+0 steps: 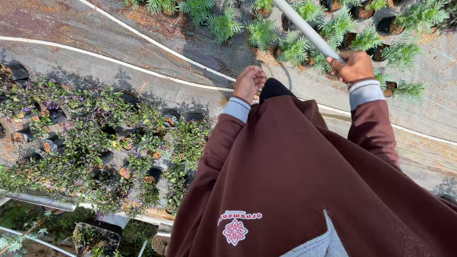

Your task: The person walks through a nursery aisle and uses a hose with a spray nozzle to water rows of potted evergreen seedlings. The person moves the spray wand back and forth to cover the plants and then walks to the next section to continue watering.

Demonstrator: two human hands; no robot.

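My right hand (356, 66) is closed around a long grey pole (302, 23) that runs up and to the left over a row of feathery green potted plants (292, 46). My left hand (248, 82) is curled shut lower down, near my black trouser leg; whether it grips the pole's lower end is hidden. Both arms wear maroon sleeves with grey cuffs, and my maroon top (291, 192) fills the lower middle of the view.
Several small purple-flowered plants in black pots (87, 138) crowd the ground at left. White hoses (149, 40) cross the grey ground cloth. Grey metal pipes (38, 200) run along the lower left.
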